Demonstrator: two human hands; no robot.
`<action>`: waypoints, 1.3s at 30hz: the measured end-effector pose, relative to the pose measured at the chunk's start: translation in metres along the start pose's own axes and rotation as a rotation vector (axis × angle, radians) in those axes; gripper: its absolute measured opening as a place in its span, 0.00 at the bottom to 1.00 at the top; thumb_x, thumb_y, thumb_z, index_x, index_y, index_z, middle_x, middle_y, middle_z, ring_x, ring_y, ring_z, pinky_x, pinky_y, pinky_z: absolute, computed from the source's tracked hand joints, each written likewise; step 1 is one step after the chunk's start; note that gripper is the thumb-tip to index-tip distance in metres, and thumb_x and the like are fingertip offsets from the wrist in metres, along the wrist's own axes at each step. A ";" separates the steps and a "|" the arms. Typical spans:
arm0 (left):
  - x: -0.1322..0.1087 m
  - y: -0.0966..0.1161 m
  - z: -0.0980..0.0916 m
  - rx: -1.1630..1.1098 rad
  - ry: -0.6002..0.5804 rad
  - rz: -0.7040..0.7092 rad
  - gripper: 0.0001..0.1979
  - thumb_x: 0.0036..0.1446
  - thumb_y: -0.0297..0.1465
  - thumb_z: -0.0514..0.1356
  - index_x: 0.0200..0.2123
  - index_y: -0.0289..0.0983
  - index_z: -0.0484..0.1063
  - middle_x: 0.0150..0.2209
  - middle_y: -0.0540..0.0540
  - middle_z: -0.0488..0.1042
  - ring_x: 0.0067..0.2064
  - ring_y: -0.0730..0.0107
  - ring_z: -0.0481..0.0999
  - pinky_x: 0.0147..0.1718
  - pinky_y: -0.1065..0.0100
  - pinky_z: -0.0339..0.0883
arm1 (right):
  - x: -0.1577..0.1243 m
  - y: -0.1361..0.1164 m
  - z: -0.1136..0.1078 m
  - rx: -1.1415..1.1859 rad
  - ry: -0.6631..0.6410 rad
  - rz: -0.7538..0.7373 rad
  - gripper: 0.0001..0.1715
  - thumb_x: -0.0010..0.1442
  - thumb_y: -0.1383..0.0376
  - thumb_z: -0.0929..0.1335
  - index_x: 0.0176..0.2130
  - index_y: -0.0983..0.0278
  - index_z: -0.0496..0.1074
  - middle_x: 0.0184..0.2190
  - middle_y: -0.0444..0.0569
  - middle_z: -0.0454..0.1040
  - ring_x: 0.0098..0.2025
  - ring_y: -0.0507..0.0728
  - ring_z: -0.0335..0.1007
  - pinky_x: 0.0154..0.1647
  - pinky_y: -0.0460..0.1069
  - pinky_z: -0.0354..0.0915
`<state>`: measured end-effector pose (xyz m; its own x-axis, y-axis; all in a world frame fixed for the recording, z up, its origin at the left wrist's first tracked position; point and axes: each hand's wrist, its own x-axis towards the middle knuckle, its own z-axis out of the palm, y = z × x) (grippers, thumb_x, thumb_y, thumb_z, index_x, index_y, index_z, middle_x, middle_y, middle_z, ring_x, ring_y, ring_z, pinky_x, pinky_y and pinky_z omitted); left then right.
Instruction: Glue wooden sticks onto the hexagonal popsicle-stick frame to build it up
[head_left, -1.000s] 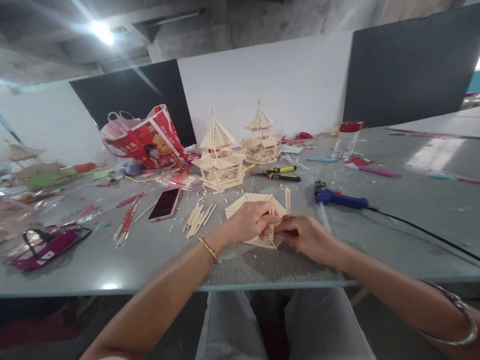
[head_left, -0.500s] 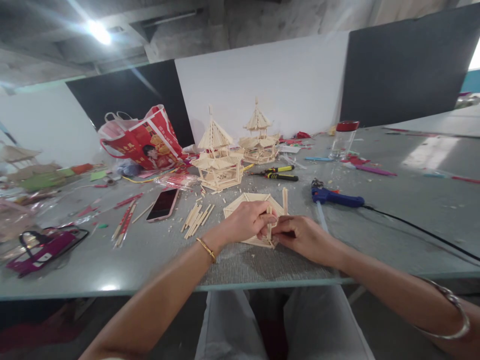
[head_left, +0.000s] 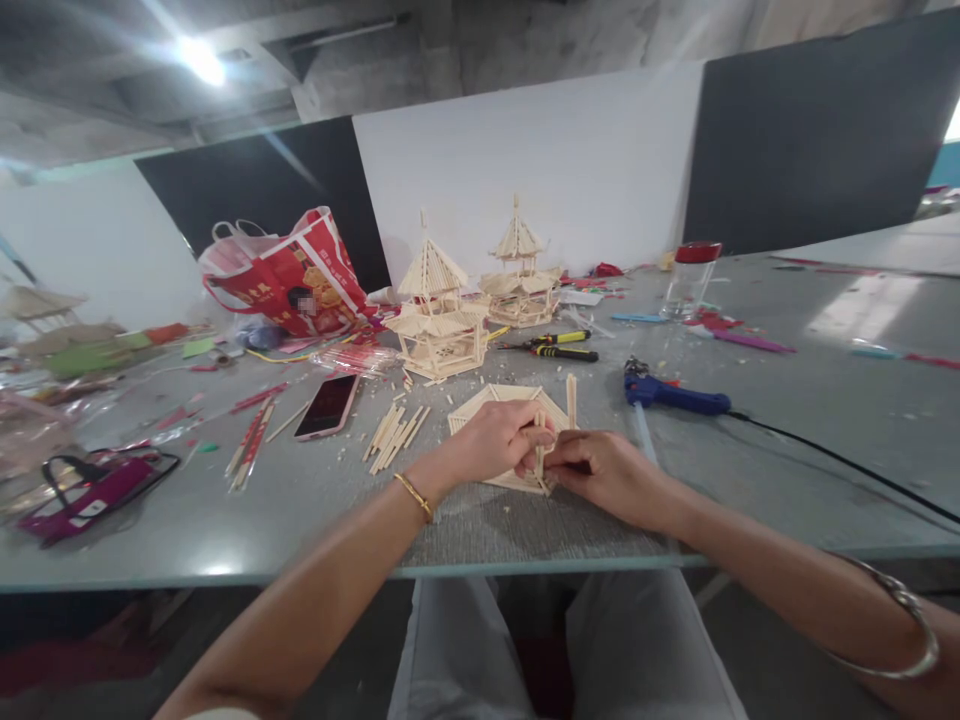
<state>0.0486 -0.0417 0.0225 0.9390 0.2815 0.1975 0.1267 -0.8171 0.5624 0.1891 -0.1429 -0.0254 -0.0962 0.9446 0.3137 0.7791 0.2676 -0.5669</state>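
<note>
A flat, many-sided panel of pale wooden sticks (head_left: 480, 403) lies on the table near its front edge. Over the panel, my left hand (head_left: 501, 440) is closed, pinching a short wooden stick (head_left: 540, 460) that stands upright near the panel's right front side. My right hand (head_left: 619, 472) comes in from the right with thumb and fingers pressed together beside that stick. Whatever its fingertips hold is hidden. Just behind my right hand, a few longer sticks (head_left: 571, 400) stand up at the panel's right side.
Cut sticks (head_left: 395, 438) and a phone (head_left: 328, 407) lie to the left. Behind stand two stick pavilions (head_left: 439, 335) (head_left: 521, 290), with pliers (head_left: 562, 345) nearby. A blue glue gun (head_left: 682, 397) with its cord lies right, before a red-lidded jar (head_left: 690, 285).
Both hands keep nearly the same pose over the panel. The whole view has shifted very slightly; nothing on the table has visibly moved.
</note>
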 end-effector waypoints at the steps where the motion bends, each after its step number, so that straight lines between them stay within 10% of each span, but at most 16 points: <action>1: 0.000 0.000 0.000 0.001 -0.001 -0.004 0.06 0.58 0.28 0.52 0.31 0.35 0.66 0.17 0.55 0.69 0.21 0.78 0.71 0.28 0.76 0.61 | 0.000 0.000 0.000 -0.001 0.000 0.003 0.16 0.53 0.73 0.62 0.33 0.59 0.77 0.32 0.44 0.75 0.34 0.51 0.70 0.36 0.46 0.61; 39: 0.001 -0.004 0.002 -0.006 0.007 0.018 0.05 0.58 0.28 0.53 0.31 0.36 0.67 0.17 0.56 0.70 0.22 0.79 0.71 0.29 0.76 0.61 | -0.001 0.002 0.001 -0.035 0.021 0.011 0.13 0.55 0.69 0.63 0.27 0.61 0.75 0.30 0.45 0.75 0.32 0.52 0.69 0.34 0.46 0.61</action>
<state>0.0496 -0.0391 0.0192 0.9390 0.2705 0.2126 0.1081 -0.8187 0.5639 0.1907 -0.1430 -0.0276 -0.0748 0.9431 0.3240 0.8015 0.2502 -0.5432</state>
